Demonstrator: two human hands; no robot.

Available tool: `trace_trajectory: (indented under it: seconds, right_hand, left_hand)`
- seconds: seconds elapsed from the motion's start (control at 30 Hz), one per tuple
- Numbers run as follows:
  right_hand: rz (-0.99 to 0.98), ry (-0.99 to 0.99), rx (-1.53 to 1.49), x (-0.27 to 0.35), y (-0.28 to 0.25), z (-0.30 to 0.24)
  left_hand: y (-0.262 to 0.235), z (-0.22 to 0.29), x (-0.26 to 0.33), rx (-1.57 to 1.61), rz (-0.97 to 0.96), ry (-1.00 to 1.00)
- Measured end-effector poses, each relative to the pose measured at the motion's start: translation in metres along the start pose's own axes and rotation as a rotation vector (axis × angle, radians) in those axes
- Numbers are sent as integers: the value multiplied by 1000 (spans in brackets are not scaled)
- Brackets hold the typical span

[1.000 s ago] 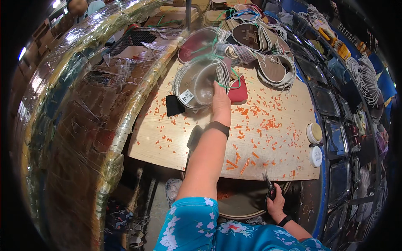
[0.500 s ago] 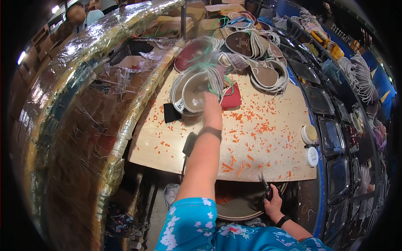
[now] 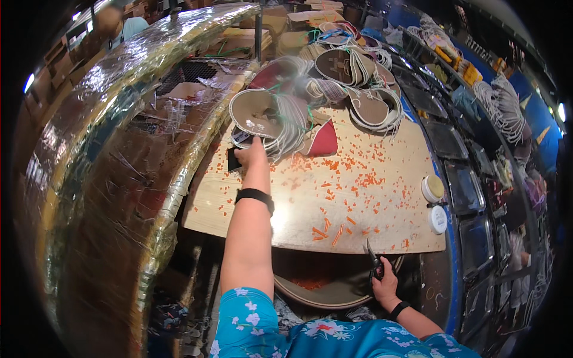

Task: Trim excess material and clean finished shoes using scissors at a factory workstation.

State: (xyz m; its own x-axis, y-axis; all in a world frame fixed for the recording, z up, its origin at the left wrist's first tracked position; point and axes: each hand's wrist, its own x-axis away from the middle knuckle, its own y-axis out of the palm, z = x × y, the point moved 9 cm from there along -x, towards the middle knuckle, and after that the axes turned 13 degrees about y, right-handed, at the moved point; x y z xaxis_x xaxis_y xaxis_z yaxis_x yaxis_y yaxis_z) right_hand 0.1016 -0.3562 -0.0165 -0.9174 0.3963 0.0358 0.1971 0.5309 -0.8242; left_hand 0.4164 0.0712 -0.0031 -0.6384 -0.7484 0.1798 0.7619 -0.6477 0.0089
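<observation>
My left hand reaches out over the work table and is closed at the near edge of a bundle of brown shoe uppers with white edging; some fingertips are hidden. Right beside those fingers lies a small black piece. A red-and-beige piece rests against the bundle's right side. In my right hand, low at the table's front edge, is a pair of black-handled scissors, its pointed blades directed away from me.
Orange scraps litter the table. More shoe uppers are piled at the back. Two round tubs stand at the right edge. A bowl-like container sits below the front edge. A plastic-wrapped rack borders the left.
My left hand has moved from the bundle's right part to its near left edge, by the black piece. The bundle has shifted left and fanned out. My right hand keeps the scissors.
</observation>
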Motion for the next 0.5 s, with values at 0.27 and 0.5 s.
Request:
trace_trajectory:
  seconds: [0.27, 0.5]
  right_hand:
    - [11, 8, 57, 1, 0, 1]
    - [1, 24, 96, -1, 1, 4]
  left_hand:
    - [51, 91, 67, -272, -35, 931]
    - [78, 80, 100, -452, -241, 1164]
